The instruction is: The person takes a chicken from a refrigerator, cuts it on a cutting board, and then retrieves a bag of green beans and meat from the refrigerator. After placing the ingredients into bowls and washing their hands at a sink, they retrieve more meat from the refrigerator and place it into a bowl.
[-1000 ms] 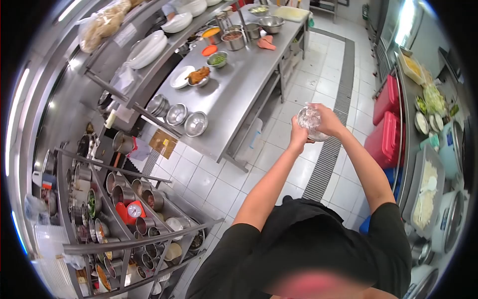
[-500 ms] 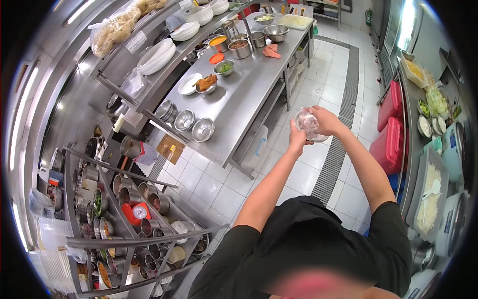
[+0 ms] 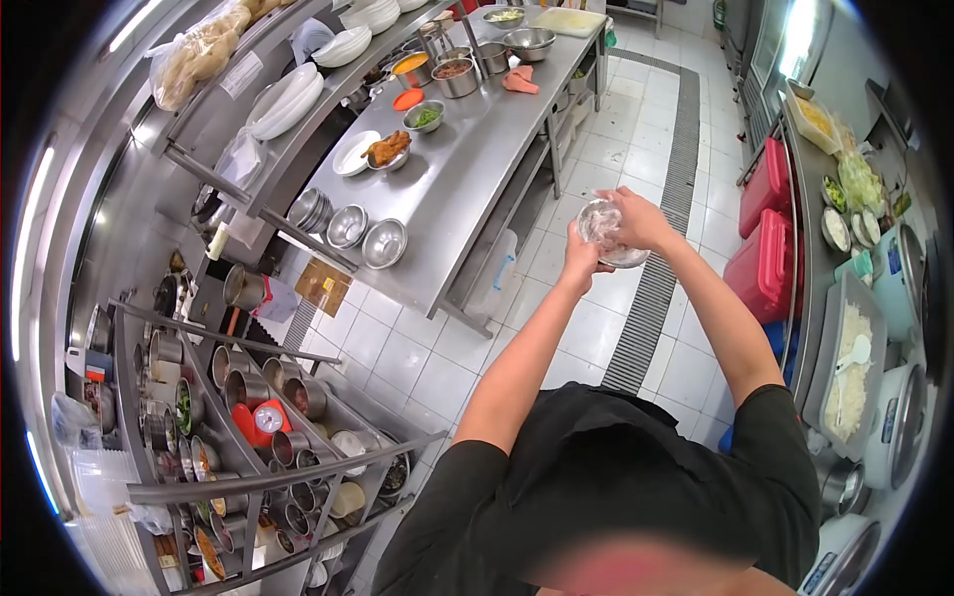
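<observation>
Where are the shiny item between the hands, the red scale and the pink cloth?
Shiny item (image 3: 600, 223): head view, on its round upper face.
Red scale (image 3: 268, 419): head view, on its pale round dial.
Pink cloth (image 3: 520, 81): head view, on its crumpled middle.

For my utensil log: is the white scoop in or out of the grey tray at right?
In: the white scoop lies on pale food inside the grey tray.
</observation>
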{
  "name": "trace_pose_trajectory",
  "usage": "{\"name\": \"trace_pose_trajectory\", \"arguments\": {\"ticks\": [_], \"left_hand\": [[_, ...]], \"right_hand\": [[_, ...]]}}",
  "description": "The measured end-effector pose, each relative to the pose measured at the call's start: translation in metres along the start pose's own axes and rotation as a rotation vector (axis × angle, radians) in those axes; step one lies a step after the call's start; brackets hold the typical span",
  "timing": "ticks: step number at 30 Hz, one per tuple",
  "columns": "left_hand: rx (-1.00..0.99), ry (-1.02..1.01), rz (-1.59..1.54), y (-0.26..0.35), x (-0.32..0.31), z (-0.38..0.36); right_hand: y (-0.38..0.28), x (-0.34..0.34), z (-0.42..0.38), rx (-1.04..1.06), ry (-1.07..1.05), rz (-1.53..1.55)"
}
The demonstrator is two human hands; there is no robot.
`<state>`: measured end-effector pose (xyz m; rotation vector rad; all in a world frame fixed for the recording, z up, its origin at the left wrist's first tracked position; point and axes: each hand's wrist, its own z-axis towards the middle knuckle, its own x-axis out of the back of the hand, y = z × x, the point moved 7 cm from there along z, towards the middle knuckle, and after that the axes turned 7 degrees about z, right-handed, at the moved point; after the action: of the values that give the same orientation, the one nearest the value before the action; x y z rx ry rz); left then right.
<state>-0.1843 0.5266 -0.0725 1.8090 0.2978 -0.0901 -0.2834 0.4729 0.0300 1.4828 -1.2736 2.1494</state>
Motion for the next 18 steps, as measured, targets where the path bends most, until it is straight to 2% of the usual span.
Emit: {"name": "trace_pose_trajectory", "arguments": {"ticks": [1, 5, 7, 11, 12, 13, 15, 16, 17, 18], "left_hand": [[-0.001, 0.002, 0.002, 0.003, -0.002, -0.003], [-0.059, 0.023, -0.089, 0.011, -0.005, -0.013], [-0.068, 0.052, -0.083, 0.001, 0.0, -0.021], [-0.014, 0.059, -0.014, -0.004, 0.01, -0.024], [-0.024, 0.055, -0.028, -0.002, 0.011, -0.023], [-0.031, 0.051, -0.041, -0.001, 0.012, -0.022], [-0.017, 0.069, -0.118, 0.005, 0.015, -0.028], [-0.075, 0.044, -0.112, 0.012, 0.015, -0.027], [-0.129, 0.018, -0.107, 0.016, 0.015, -0.027], [-0.101, -0.002, -0.084, 0.015, 0.016, -0.026]], "right_hand": [[0.006, -0.001, -0.003, -0.182, -0.059, -0.058], [0.008, -0.036, -0.008, -0.151, 0.0, -0.059], [0.013, -0.063, -0.011, -0.01, 0.043, -0.104], [0.002, -0.038, -0.013, -0.121, -0.185, -0.054], [-0.014, -0.02, -0.02, -0.183, -0.132, -0.181], [-0.011, -0.027, -0.022, -0.184, -0.145, -0.181], [-0.01, -0.035, -0.022, -0.047, 0.097, -0.157], [0.006, -0.053, -0.012, -0.024, 0.0, -0.141], [0.021, -0.063, -0.004, -0.032, -0.005, -0.14], [0.022, -0.071, 0.0, 0.087, -0.014, -0.047]]}}
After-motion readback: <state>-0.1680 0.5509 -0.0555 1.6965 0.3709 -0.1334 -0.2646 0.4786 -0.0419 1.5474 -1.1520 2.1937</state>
